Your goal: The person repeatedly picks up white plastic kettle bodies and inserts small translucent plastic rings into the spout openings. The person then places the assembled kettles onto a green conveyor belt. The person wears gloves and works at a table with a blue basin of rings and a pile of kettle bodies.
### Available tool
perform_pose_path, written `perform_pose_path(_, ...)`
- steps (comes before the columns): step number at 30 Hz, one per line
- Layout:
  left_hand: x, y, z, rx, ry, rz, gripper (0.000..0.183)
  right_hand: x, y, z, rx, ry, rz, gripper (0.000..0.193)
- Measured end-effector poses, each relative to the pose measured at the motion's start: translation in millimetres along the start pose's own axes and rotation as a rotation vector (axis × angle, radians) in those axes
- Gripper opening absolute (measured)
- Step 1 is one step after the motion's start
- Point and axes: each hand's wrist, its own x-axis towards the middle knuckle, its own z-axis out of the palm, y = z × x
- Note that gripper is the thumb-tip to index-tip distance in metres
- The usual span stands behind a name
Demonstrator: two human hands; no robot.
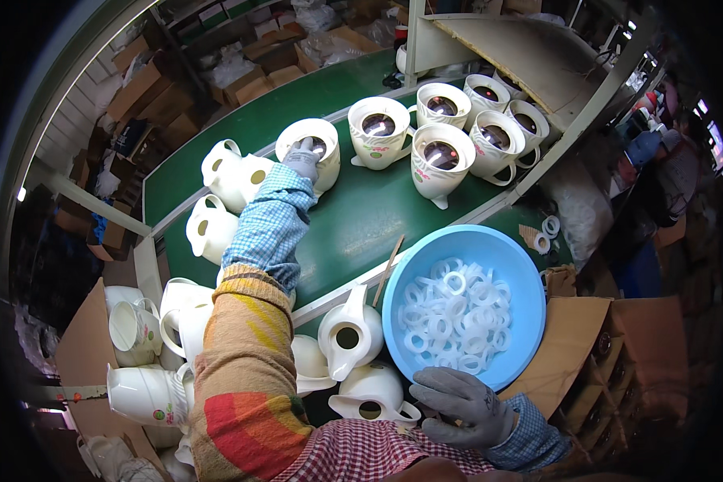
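Observation:
My left hand (304,160), in a grey glove, reaches far out over the green work surface (353,217). Its fingers dip over the rim of a white plastic jug (326,165) and grip it; the fingertips are partly hidden inside. A dark, shiny disc shows in this jug's mouth. Close to my body, my right hand (462,408), also gloved in grey, is held with fingers stretched out and nothing in them. It is beside the near rim of a blue basin (530,321), which holds many translucent white rings (455,313).
Several upright jugs (443,158) with dark discs inside stand at the far right. White jugs with round holes (241,178) lie left of my arm, others (350,333) near me. A thin stick (389,269) lies left of the basin; open cardboard (562,345) is at right.

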Motion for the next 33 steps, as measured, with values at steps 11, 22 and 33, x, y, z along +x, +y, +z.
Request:
perform_pose_path(11,-107,-48,-41,0.141,0.013,-0.384,0.065,8,-6,2,0.135,-0.059,0.089,0.05)
perform_pose_path(22,-150,0,-6,0.31,0.202,0.4,0.016,-11,-20,1,-0.087,0.115,-0.102,0.043)
perform_pose_path(33,-237,79,-11,0.02,-0.007,0.45,0.023,-345,-31,-214,-0.193,0.288,1.304,0.026)
